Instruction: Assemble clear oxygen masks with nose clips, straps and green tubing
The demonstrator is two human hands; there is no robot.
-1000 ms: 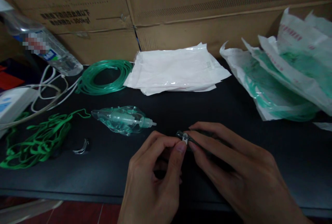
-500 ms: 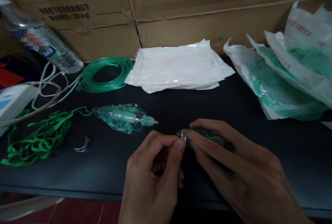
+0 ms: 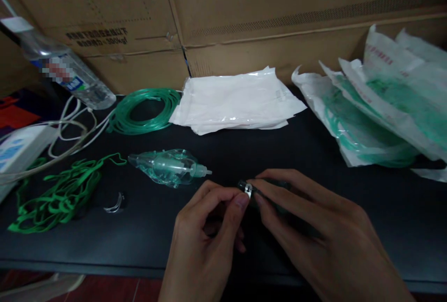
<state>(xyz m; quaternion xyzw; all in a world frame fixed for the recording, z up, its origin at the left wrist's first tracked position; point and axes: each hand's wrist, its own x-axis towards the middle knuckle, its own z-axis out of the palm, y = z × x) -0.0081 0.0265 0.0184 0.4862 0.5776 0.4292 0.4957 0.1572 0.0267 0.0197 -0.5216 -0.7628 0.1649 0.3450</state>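
Observation:
Between thumb and index finger, my left hand (image 3: 209, 227) pinches a small silvery metal nose clip (image 3: 248, 189), set against the tip of a clear green oxygen mask (image 3: 240, 184). My right hand (image 3: 317, 227) is closed around that mask and hides most of it. Just beyond my left hand, another clear green oxygen mask (image 3: 167, 168) lies on its side with its pale connector pointing right. A few curved metal nose clips (image 3: 117, 203) rest on the dark table (image 3: 139, 246) to the left, beside a tangle of green elastic straps (image 3: 63, 195).
Coiled green tubing (image 3: 146, 127) and a stack of white packets (image 3: 237, 101) lie along the back. Bags of green tubing (image 3: 377, 120) lean at the right. A plastic bottle (image 3: 70, 69), white cables (image 3: 66, 127) and a power strip (image 3: 24, 148) stand left. Cardboard (image 3: 244, 13) walls the back.
The view has tilted slightly up, so the table things sit lower in it. The metal clip has turned to show its flat slotted face at the mask's tip. Both hands keep their grips.

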